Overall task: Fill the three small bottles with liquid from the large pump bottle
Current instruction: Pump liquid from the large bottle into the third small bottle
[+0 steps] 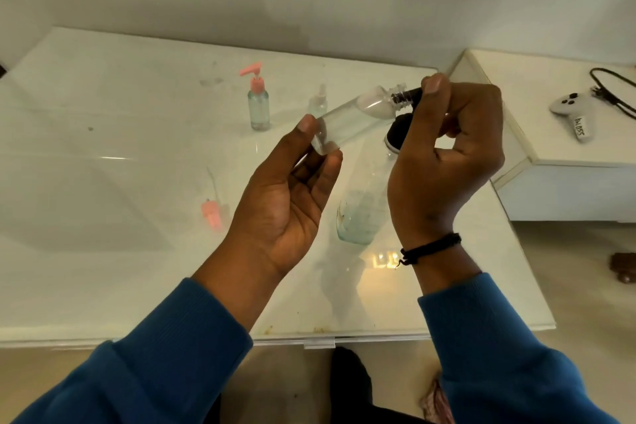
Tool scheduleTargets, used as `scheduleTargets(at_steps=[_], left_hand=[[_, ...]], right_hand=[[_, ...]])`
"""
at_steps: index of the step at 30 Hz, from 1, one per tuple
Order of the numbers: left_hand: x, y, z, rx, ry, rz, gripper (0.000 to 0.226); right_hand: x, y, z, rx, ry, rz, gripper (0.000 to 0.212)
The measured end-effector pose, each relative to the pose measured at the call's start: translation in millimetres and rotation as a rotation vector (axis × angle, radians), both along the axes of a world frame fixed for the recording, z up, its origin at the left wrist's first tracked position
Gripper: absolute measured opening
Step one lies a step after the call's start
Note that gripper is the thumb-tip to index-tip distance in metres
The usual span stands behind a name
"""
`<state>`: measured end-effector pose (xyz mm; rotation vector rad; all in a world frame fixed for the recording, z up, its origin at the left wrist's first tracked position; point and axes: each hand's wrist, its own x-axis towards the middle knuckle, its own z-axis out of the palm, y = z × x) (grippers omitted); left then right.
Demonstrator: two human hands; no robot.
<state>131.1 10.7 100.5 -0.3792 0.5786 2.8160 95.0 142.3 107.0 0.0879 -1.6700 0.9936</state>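
The person's left hand point(292, 189) holds a clear small bottle point(347, 120) by its base, thumb and fingertips curled around the bottom end, with the bottle tilted so that its neck points up and away toward the right hand. The right hand point(447, 162) pinches a black cap point(411, 95) at that threaded neck, between thumb and forefinger, the remaining fingers curled in beneath. Whether the cap is fully seated on the neck cannot be told.

Below the right hand's fingers, partly hidden by the palm, the large pump bottle point(361, 213) stands on the white table point(103, 268), its black top point(395, 134) just under the tilted bottle. Beyond the left fingertips stands a small bottle with a pink pump point(258, 103), and beside it a tiny clear spray bottle point(318, 103). A loose pink pump head point(211, 213) lies on the table left of the left wrist.
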Motion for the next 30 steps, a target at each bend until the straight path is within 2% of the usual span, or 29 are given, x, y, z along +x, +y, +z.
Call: scheduleTargets(at_steps=[7,13,22,30], left_hand=[[-0.8,-0.7,-0.9,-0.001,-0.009,0.009,0.044],[-0.3,1.2,0.9,-0.009,0.004,-0.003,0.036],[1.5,2.9,0.8,-0.008,-0.008,-0.007,0.03],[1.5,1.5,0.2,0.003,-0.014,-0.012,0.042]], right_hand=[[0.4,-2.3,2.5,-0.016,-0.013,-0.016,0.028],[-6.0,0.8,10.5,-0.071,-0.014,-0.017,0.029],[-3.7,1.8,6.9,-0.034,-0.017,-0.016,0.028],[0.5,-2.4,0.7,-0.091,-0.05,0.027,0.025]])
